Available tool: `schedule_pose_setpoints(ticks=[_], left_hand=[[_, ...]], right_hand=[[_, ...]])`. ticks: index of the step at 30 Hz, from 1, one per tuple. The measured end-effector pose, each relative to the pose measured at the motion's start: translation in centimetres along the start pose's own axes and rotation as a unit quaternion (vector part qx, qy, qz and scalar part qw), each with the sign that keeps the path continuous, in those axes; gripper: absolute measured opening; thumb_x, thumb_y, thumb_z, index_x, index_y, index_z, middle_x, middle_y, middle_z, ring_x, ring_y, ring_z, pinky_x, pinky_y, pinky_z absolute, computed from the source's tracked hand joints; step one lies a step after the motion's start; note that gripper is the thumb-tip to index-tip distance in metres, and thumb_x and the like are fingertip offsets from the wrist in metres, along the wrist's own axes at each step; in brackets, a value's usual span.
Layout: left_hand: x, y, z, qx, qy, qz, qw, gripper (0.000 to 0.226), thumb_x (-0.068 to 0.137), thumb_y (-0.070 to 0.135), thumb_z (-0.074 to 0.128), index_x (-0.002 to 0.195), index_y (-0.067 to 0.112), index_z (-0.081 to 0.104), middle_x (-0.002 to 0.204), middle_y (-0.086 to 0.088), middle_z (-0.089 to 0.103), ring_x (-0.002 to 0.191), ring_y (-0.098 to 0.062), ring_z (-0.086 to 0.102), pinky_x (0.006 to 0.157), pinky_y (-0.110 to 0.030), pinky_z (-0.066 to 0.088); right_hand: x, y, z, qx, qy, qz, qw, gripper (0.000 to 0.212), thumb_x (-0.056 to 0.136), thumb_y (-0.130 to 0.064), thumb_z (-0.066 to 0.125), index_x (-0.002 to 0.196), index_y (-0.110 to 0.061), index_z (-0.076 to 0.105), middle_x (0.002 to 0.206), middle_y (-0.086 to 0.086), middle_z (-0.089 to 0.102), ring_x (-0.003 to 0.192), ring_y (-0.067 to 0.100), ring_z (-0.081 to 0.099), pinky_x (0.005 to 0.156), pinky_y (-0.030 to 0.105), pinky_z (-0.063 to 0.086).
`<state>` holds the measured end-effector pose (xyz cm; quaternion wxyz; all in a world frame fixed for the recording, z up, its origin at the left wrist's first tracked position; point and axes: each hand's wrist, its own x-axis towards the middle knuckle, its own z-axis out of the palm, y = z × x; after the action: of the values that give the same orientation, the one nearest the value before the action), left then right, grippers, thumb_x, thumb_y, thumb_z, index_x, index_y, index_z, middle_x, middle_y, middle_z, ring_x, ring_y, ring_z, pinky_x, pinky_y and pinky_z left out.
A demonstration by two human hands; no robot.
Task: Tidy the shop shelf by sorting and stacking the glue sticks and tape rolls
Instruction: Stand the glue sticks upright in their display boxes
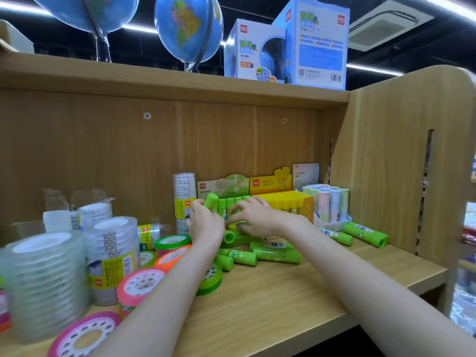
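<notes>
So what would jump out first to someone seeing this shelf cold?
Both hands meet mid-shelf: the left hand holds a green glue stick up, and the right hand reaches into the loose green sticks. Clear tape stacks crowd the left, and a globe stands on top.

The shelf (270, 300) is pale wood-grain laminate, smooth and matt. The green glue sticks (277, 253) are glossy plastic with printed paper labels. Clear tape stacks (46, 279) sit in shiny film wrap — translucent, slick. The display boxes (270, 182) look like printed card; the globes (189, 32) are glossy.
</notes>
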<state>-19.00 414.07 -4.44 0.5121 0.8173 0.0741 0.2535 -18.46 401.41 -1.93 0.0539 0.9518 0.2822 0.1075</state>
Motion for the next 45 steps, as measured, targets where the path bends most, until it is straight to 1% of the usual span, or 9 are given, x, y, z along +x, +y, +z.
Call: schedule_pose_setpoints(ticks=[4,10,16,22,31,36,39,41,45], left_hand=[[0.1,-0.1,0.2,0.020,-0.005,0.004,1.000,0.030,0.095,0.009,0.043,0.124,0.009,0.039,0.128,-0.015,0.047,0.121,-0.034,0.040,0.097,-0.048,0.038],[-0.2,0.2,-0.2,0.028,-0.011,0.000,1.000,0.032,0.094,0.011,0.044,0.126,0.010,0.038,0.133,-0.013,0.045,0.124,-0.032,0.036,0.099,-0.044,0.036],[-0.7,0.5,-0.2,0.043,-0.039,0.007,0.998,0.046,0.093,0.040,0.047,0.127,0.010,0.038,0.139,-0.013,0.038,0.132,-0.030,0.027,0.107,-0.042,0.026],[-0.7,0.7,-0.2,0.006,-0.039,-0.003,0.999,0.059,0.090,0.055,0.042,0.126,0.008,0.041,0.139,-0.014,0.039,0.133,-0.029,0.025,0.109,-0.044,0.025],[-0.4,0.7,-0.5,-0.072,-0.019,-0.031,0.997,0.057,0.095,0.051,0.034,0.133,0.008,0.036,0.138,-0.014,0.042,0.129,-0.032,0.033,0.104,-0.043,0.030],[-0.5,0.8,-0.6,-0.079,-0.018,-0.024,0.996,0.047,0.097,0.045,0.031,0.130,0.012,0.038,0.135,-0.012,0.044,0.130,-0.029,0.032,0.100,-0.040,0.029],[-0.5,0.8,-0.6,-0.052,-0.019,0.003,0.998,0.031,0.098,0.042,0.033,0.115,0.019,0.043,0.130,-0.012,0.047,0.126,-0.030,0.035,0.100,-0.042,0.030],[-0.7,0.9,-0.6,-0.005,-0.030,0.037,0.999,0.026,0.097,0.040,0.037,0.111,0.021,0.048,0.128,-0.011,0.047,0.125,-0.031,0.033,0.102,-0.045,0.030],[-1.5,0.8,-0.5,0.147,-0.082,0.107,0.980,0.022,0.094,0.040,0.047,0.108,0.028,0.059,0.128,-0.007,0.045,0.126,-0.029,0.028,0.096,-0.045,0.029]], right_hand=[[-0.1,0.9,0.6,-0.019,0.023,0.003,1.000,0.040,0.097,-0.023,0.042,0.136,-0.026,0.042,0.141,0.006,0.035,0.133,0.028,0.025,0.114,0.043,0.011],[0.6,-0.1,0.6,0.002,-0.007,0.002,1.000,0.039,0.099,-0.031,0.038,0.138,-0.028,0.039,0.145,0.000,0.035,0.137,0.025,0.023,0.114,0.054,-0.005],[0.7,-0.4,1.3,0.039,0.020,0.010,0.999,0.046,0.099,-0.034,0.038,0.143,-0.024,0.031,0.143,-0.004,0.039,0.134,0.023,0.030,0.114,0.053,-0.009],[0.0,-0.4,1.2,0.034,0.018,0.000,0.999,0.040,0.099,-0.038,0.032,0.135,-0.026,0.045,0.139,-0.004,0.039,0.131,0.021,0.033,0.112,0.052,-0.012],[-0.6,-0.1,0.8,0.016,0.064,-0.023,0.998,0.020,0.097,-0.032,0.045,0.110,-0.017,0.048,0.107,-0.002,0.055,0.114,0.020,0.046,0.116,0.051,0.006],[0.1,0.0,0.9,0.070,0.065,-0.009,0.995,0.036,0.094,-0.026,0.050,0.129,-0.020,0.047,0.116,-0.001,0.042,0.122,0.016,0.038,0.117,0.045,0.003],[0.0,0.6,0.4,0.145,0.170,0.001,0.975,0.033,0.090,-0.022,0.058,0.122,-0.016,0.057,0.105,0.000,0.042,0.106,0.018,0.045,0.102,0.032,0.032],[-0.8,1.7,-0.6,0.238,0.307,0.030,0.921,0.027,0.088,-0.016,0.061,0.114,-0.011,0.062,0.103,0.005,0.048,0.095,0.014,0.048,0.086,0.020,0.036],[-3.0,4.0,-1.2,0.320,0.438,0.098,0.834,0.021,0.085,-0.014,0.065,0.106,-0.013,0.062,0.099,0.007,0.062,0.088,0.017,0.060,0.081,0.027,0.051]])
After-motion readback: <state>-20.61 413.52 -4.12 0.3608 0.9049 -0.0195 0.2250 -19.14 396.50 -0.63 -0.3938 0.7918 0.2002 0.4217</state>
